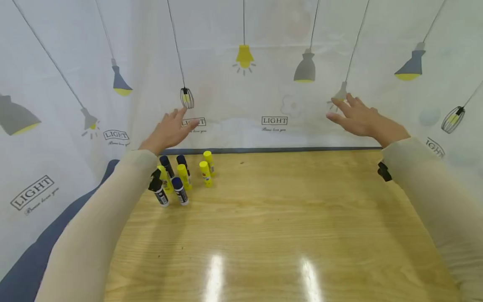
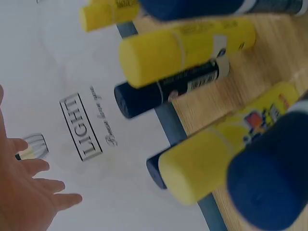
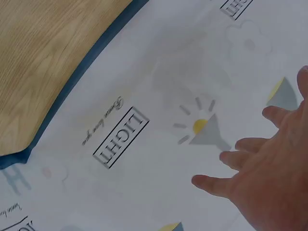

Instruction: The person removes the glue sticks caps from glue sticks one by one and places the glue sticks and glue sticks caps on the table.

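Far L, well out from the L fingers (image 2: pixel 70 201), navy fabric (image 1: pixel 71 222) runs down the side of the bench (image 1: pixel 283 218). L sleeve (image 1: pixel 94 218) comes in next, w/ a black wrist cam (image 1: pixel 155 181) strapped below the L hand (image 1: pixel 170 129). L fingers are straight & apart, thumb out, nothing held; they're up in front of the printed backdrop (image 1: pixel 230 96), tips just under a caged-bulb print (image 1: pixel 187 99). Can't tell if they touch the cloth.

Grp of 8 glue sticks stands upright on the bench, below L fingers & a bit nearer the wearer, well L of R fingers (image 3: pixel 211 185). 4 are dark w/ navy caps, incl. the front one (image 1: pixel 181 192); another's top is hidden by the wrist cam. 4 are yellow, 2 of them (incl. the near one (image 1: pixel 206 174)) a little apart on the grp's R side, closest to the R fingers.

Btwn the two sets of fingers, higher up: yellow lamp print (image 1: pixel 245 54). Below & btwn: bench top w/ 2 glare streaks (image 1: pixel 214 277).

R hand (image 1: pixel 362 119): fingers straight, spread apart, holding nothing, overlapping a grey lamp print (image 1: pixel 342 90). Behind those fingers, R cam (image 1: pixel 384 171) & R sleeve (image 1: pixel 426 201).
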`<act>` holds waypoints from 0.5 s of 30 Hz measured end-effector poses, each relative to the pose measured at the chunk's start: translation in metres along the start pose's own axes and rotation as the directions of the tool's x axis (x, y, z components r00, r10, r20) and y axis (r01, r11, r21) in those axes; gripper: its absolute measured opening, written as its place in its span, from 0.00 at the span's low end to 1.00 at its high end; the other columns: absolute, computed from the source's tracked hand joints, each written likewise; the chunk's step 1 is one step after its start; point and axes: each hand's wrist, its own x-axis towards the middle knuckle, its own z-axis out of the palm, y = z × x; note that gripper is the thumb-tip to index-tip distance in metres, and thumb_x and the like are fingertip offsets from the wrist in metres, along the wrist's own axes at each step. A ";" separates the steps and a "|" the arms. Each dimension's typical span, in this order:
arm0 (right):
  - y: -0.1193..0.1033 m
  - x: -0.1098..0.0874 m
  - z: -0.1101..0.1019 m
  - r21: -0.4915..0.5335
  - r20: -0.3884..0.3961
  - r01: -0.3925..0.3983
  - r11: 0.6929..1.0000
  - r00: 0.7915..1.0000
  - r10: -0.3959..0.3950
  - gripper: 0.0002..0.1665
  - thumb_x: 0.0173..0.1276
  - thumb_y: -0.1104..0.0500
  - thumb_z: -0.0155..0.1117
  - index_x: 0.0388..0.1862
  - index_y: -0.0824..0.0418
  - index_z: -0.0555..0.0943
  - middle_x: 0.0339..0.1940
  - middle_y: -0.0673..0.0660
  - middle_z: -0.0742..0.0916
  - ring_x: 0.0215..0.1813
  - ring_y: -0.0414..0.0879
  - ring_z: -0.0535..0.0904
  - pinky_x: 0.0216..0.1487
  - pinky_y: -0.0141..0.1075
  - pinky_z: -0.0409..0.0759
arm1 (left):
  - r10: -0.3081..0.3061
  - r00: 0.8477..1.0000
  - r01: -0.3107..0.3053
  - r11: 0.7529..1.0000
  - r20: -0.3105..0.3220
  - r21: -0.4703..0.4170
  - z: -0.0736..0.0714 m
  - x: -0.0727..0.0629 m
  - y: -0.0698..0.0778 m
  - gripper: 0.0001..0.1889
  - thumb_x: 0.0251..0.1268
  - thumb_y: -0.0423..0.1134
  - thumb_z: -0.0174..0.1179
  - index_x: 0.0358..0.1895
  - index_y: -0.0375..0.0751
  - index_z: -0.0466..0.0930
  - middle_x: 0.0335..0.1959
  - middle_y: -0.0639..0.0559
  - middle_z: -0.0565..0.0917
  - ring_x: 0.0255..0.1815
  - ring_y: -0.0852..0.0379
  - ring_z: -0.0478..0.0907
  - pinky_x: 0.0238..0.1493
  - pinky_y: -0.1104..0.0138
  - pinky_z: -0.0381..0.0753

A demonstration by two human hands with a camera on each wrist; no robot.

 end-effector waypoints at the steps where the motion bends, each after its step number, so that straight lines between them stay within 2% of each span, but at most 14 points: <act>1: -0.004 -0.001 0.002 0.013 0.002 0.008 1.000 1.000 -0.008 0.52 0.78 0.24 0.27 0.87 0.49 0.30 0.83 0.69 0.28 0.82 0.76 0.25 0.68 0.83 0.32 | 0.011 1.000 -0.011 0.999 -0.005 -0.041 0.001 -0.002 0.001 0.50 0.75 0.76 0.33 0.86 0.45 0.34 0.86 0.34 0.40 0.85 0.29 0.37 0.80 0.32 0.40; 4: -0.016 -0.006 0.010 0.049 0.004 0.044 0.998 0.999 -0.044 0.50 0.79 0.25 0.30 0.87 0.46 0.30 0.84 0.66 0.27 0.83 0.75 0.27 0.71 0.81 0.36 | 0.021 1.000 -0.024 0.985 -0.019 -0.168 0.005 -0.010 0.007 0.48 0.78 0.71 0.38 0.85 0.42 0.36 0.86 0.36 0.44 0.86 0.33 0.41 0.82 0.37 0.44; 7: -0.028 -0.013 0.019 0.028 -0.009 0.082 0.996 0.997 -0.082 0.50 0.79 0.25 0.31 0.87 0.46 0.32 0.85 0.65 0.29 0.83 0.77 0.34 0.73 0.79 0.42 | -0.018 0.999 0.010 0.965 -0.027 -0.263 0.007 -0.023 0.017 0.46 0.79 0.67 0.42 0.85 0.42 0.38 0.86 0.36 0.48 0.85 0.34 0.47 0.81 0.38 0.51; 10: -0.038 -0.023 0.028 -0.029 -0.038 0.111 0.993 0.993 -0.112 0.50 0.79 0.25 0.33 0.87 0.46 0.34 0.85 0.68 0.33 0.82 0.79 0.44 0.72 0.77 0.49 | -0.061 0.998 0.048 0.944 -0.029 -0.326 0.009 -0.038 0.029 0.44 0.80 0.63 0.47 0.85 0.42 0.43 0.84 0.36 0.54 0.83 0.34 0.55 0.78 0.39 0.60; 12: -0.044 -0.030 0.034 -0.042 -0.058 0.122 0.992 0.991 -0.124 0.49 0.80 0.26 0.34 0.87 0.46 0.35 0.86 0.69 0.36 0.81 0.79 0.47 0.72 0.76 0.52 | -0.077 0.996 0.060 0.929 -0.032 -0.366 0.012 -0.049 0.038 0.42 0.79 0.60 0.50 0.84 0.43 0.45 0.83 0.36 0.57 0.82 0.35 0.58 0.76 0.40 0.65; 15: -0.053 -0.040 0.045 0.005 -0.086 0.150 0.989 0.985 -0.149 0.48 0.80 0.28 0.38 0.87 0.44 0.37 0.87 0.67 0.40 0.83 0.76 0.47 0.73 0.75 0.53 | -0.063 0.996 0.032 0.905 -0.059 -0.425 0.018 -0.066 0.048 0.39 0.79 0.58 0.52 0.83 0.46 0.49 0.82 0.37 0.60 0.81 0.36 0.61 0.75 0.41 0.68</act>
